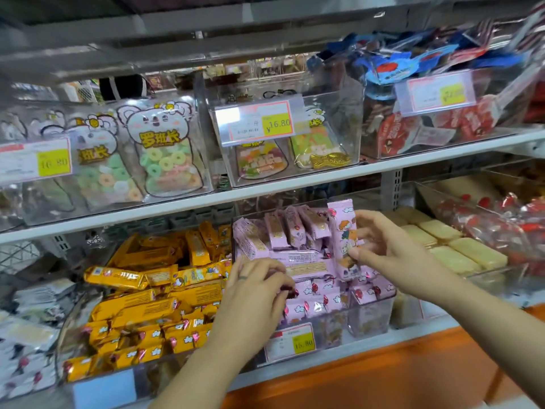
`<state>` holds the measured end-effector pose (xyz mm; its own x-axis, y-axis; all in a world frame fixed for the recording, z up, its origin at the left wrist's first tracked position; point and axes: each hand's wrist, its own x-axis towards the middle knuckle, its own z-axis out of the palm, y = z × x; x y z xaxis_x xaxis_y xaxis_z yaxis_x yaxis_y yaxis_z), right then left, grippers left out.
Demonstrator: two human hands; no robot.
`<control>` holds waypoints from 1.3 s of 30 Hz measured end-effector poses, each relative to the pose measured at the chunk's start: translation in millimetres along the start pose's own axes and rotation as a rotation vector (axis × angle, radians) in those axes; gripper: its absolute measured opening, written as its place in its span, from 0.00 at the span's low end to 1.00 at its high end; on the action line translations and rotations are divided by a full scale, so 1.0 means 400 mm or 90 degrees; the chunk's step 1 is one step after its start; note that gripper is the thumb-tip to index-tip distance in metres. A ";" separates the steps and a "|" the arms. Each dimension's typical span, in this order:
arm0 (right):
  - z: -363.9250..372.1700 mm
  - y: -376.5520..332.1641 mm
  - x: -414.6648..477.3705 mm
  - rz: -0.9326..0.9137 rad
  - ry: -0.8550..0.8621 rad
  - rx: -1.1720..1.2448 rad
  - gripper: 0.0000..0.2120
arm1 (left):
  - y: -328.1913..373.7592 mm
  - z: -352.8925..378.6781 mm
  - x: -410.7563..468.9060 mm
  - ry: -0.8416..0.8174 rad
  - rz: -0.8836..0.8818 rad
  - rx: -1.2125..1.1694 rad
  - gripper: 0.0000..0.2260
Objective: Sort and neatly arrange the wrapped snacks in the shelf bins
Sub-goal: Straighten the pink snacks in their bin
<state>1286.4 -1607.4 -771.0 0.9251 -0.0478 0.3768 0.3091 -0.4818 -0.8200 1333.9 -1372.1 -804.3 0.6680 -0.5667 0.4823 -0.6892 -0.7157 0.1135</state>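
Observation:
A clear bin [368, 317] on the lower shelf holds several pink wrapped snacks [295, 231]. My right hand [392, 249] grips one pink snack bar [343, 237] upright at the bin's right side. My left hand [256, 287] reaches into the front of the same bin, its fingers curled on a small pink wrapped piece [290, 292]. To the left, a second bin holds several yellow wrapped snacks [153, 296] in a loose pile.
Pale yellow wrapped blocks [460, 246] fill the bin to the right, with red candies [507, 225] beyond. The upper shelf carries bins of bear-shaped gummy bags [165, 149] and price tags [259, 119]. An orange ledge [383, 376] runs below the shelf.

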 end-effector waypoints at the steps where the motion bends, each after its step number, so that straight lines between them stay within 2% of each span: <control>1: -0.001 -0.001 -0.006 0.003 -0.013 0.001 0.24 | 0.008 0.005 0.003 0.004 0.012 -0.005 0.09; 5: 0.003 0.023 -0.021 0.021 -0.037 -0.097 0.27 | 0.033 0.025 0.019 -0.005 0.034 -0.027 0.10; 9: -0.005 0.031 -0.026 0.014 -0.033 -0.108 0.27 | 0.057 0.037 0.030 -0.048 0.069 -0.023 0.22; 11: -0.012 0.022 -0.031 0.004 -0.026 -0.112 0.27 | 0.067 0.049 0.035 -0.072 0.088 -0.001 0.17; 13: -0.014 0.019 -0.037 -0.006 -0.024 -0.094 0.27 | 0.079 0.061 0.043 -0.047 0.096 0.011 0.13; 17: -0.014 0.023 -0.047 -0.021 0.006 -0.038 0.22 | 0.089 0.081 0.057 -0.021 0.038 -0.006 0.11; 20: -0.016 0.030 -0.046 -0.027 -0.012 -0.014 0.20 | 0.085 0.092 0.058 0.005 0.012 0.012 0.08; 24: -0.004 0.050 -0.037 -0.017 -0.045 -0.078 0.19 | 0.082 0.110 0.056 0.033 -0.018 0.020 0.08; 28: 0.000 0.055 -0.032 -0.029 -0.071 -0.116 0.23 | 0.081 0.117 0.059 0.062 -0.009 0.025 0.08; 36: 0.006 0.056 -0.030 -0.076 -0.093 -0.216 0.25 | 0.082 0.113 0.058 0.053 -0.021 0.030 0.06; 39: 0.006 0.061 -0.025 -0.059 -0.108 -0.227 0.22 | 0.081 0.114 0.060 0.051 -0.026 0.035 0.06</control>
<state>1285.4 -1616.5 -795.8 0.9295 0.1408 0.3409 0.3244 -0.7518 -0.5741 1340.4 -1427.3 -828.6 0.6690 -0.5035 0.5467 -0.6438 -0.7601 0.0878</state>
